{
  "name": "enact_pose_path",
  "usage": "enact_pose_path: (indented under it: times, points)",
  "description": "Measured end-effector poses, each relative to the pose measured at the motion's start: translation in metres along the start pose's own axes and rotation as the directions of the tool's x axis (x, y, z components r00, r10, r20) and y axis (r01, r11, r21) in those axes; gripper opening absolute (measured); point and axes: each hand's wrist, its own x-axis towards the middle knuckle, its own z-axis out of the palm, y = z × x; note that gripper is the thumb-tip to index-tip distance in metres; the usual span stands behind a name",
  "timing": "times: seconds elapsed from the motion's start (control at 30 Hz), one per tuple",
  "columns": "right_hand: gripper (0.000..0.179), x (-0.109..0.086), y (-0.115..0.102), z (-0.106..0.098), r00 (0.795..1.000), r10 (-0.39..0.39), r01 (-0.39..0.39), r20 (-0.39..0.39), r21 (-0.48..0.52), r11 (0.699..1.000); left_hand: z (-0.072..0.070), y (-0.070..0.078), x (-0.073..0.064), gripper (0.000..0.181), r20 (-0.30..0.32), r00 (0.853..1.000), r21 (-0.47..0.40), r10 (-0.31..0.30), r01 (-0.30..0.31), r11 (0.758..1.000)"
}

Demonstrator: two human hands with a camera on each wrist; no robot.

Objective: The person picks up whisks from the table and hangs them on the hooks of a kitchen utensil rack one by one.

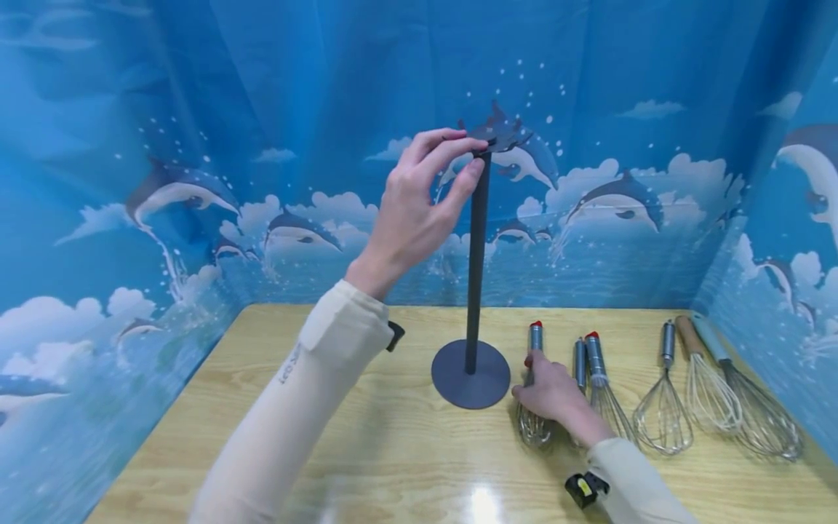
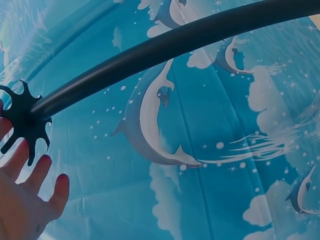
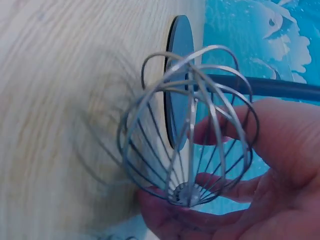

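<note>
In the head view a dark stand [image 1: 479, 262] rises from a round base, with a hooked disc [image 1: 500, 138] on top. My left hand [image 1: 422, 193] reaches up to this disc, fingertips at its edge and thumb beside the pole. Seen from the left wrist, those fingers [image 2: 44, 167] are spread at the hooks, not wrapped around them. My right hand [image 1: 553, 386] grips a metal whisk [image 1: 535, 426] with a red-tipped handle, just right of the base. In the right wrist view its wire loops [image 3: 190, 125] face the camera, fingers around the handle end of the wires.
Several more whisks lie right of my right hand: two metal-handled ones [image 1: 596, 356] close by, another metal one [image 1: 664, 415], one with a wooden handle [image 1: 690, 335] and one with a pale green handle [image 1: 710, 335]. A dolphin-print curtain [image 1: 366, 73] surrounds the wooden table [image 1: 393, 451].
</note>
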Motion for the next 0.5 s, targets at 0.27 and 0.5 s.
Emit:
enact_pose_path:
  times: [0.27,0.5]
  points:
    - [0.052,-0.002,0.006,0.000,0.992,-0.008,0.025,-0.124,0.138,0.990,0.010,-0.003,0.001,0.030,-0.068,0.998,-0.016,0.012,-0.013,1.000]
    - [0.052,-0.015,-0.007,-0.009,0.940,0.013,0.104,-0.340,0.324,0.940,0.017,-0.004,0.000,0.029,-0.129,0.991,-0.022,0.019,-0.022,1.000]
